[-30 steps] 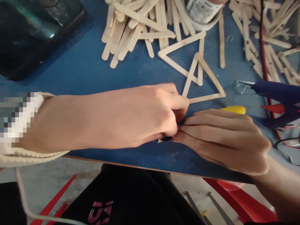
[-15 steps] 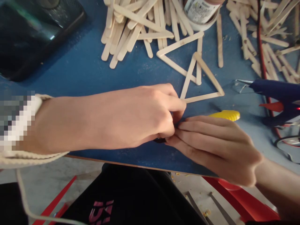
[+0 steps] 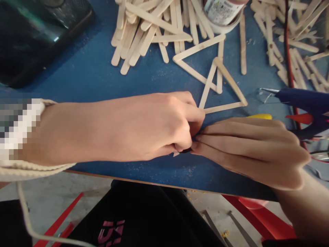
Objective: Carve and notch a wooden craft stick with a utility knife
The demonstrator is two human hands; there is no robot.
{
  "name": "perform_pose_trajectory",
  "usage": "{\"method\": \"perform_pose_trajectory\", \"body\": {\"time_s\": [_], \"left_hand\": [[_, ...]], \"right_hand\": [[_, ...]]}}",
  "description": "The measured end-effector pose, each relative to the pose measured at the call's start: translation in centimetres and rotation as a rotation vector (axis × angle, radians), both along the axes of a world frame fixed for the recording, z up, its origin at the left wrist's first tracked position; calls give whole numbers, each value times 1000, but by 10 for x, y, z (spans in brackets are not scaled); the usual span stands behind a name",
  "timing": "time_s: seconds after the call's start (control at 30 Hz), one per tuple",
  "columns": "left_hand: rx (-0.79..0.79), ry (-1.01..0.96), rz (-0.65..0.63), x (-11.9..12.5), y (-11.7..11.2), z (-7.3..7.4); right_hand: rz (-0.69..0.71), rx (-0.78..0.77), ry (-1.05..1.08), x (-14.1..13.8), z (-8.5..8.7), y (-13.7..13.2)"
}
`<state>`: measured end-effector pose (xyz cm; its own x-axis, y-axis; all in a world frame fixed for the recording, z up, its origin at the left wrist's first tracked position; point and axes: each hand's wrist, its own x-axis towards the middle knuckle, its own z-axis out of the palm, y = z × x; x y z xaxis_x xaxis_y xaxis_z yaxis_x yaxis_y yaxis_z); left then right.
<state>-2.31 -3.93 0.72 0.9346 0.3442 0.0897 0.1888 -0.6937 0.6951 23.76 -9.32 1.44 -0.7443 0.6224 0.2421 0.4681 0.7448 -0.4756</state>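
Observation:
My left hand (image 3: 172,123) reaches in from the left, low over the blue table, its fingers curled. Fingertip to fingertip with it is my right hand (image 3: 252,151), its fingers pressed together in a pinch. Between them shows a sliver of a small dark thing (image 3: 187,151), mostly hidden by the fingers, so its kind is unclear. A tiny pale scrap (image 3: 176,154) pokes out below the left fingers. Just beyond lie two overlapping triangles of craft sticks, a nearer triangle (image 3: 226,108) and a farther triangle (image 3: 199,47). Behind my right hand, part of a yellow object (image 3: 263,116) shows.
A pile of craft sticks (image 3: 144,37) lies at the back, beside a labelled jar (image 3: 222,12). More loose sticks (image 3: 298,44) are at the far right. A blue glue gun (image 3: 300,97) rests by a red cable (image 3: 288,51). A black device (image 3: 33,44) occupies the back left.
My right hand has shifted to the right and slightly up, covering more of the yellow object. A pale scrap now shows under my left fingers, which have barely moved.

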Motion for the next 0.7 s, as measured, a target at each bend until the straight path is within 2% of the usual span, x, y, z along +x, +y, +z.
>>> {"method": "perform_pose_trajectory", "body": {"time_s": [0.1, 0.3, 0.47, 0.7], "left_hand": [[15, -31, -113, -3, 8, -1], [-19, -28, -56, -2, 9, -10], [-23, -60, -29, -2, 7, -18], [-19, -72, -32, -3, 6, -9]], "right_hand": [[31, 7, -16, 2, 1, 0], [16, -10, -18, 4, 1, 2], [60, -19, -1, 0, 0, 0], [77, 31, -14, -3, -4, -4]]}}
